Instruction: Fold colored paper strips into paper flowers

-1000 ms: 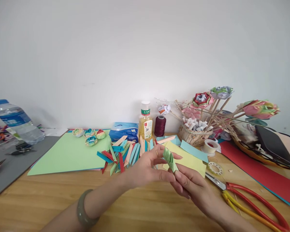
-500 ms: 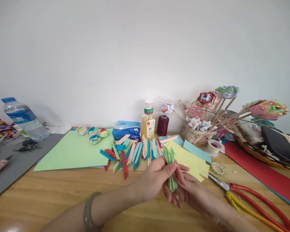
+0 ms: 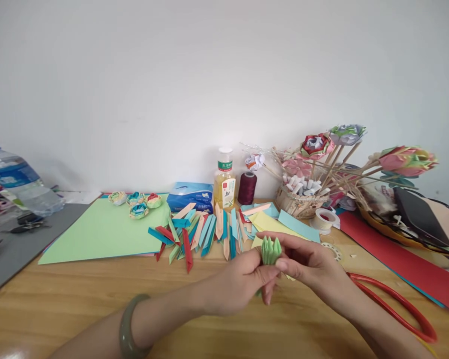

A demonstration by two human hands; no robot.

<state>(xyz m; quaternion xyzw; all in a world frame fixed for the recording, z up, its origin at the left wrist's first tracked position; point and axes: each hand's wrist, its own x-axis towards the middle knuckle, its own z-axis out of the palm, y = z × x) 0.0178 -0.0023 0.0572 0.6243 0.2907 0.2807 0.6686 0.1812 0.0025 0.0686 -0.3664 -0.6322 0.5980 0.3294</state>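
Note:
A bundle of folded green paper strips (image 3: 270, 251) is held upright in front of me, its pointed tips fanned at the top. My left hand (image 3: 237, 283), with a grey-green bangle on the wrist, is closed around its middle, thumb across the front. From the right, my right hand (image 3: 316, 262) pinches the bundle's edge, thumb in front and fingers curved behind. The bundle's lower part is mostly covered by my hands. Just beyond lie folded paper strips (image 3: 208, 234) in red, blue, peach and green, and yellow paper sheets (image 3: 264, 224).
Behind the strips stand a tissue pack (image 3: 190, 196), a drink bottle (image 3: 225, 184) and a dark red thread spool (image 3: 247, 188). A basket (image 3: 303, 203) holds paper flowers. Red-handled scissors (image 3: 400, 299) lie right. Small paper flowers (image 3: 138, 210) rest on green sheets (image 3: 105, 234).
My right hand has moved from beneath the bundle to its upper right side, with the thumb now in front. The bundle's tips face me more, and the view has shifted slightly right.

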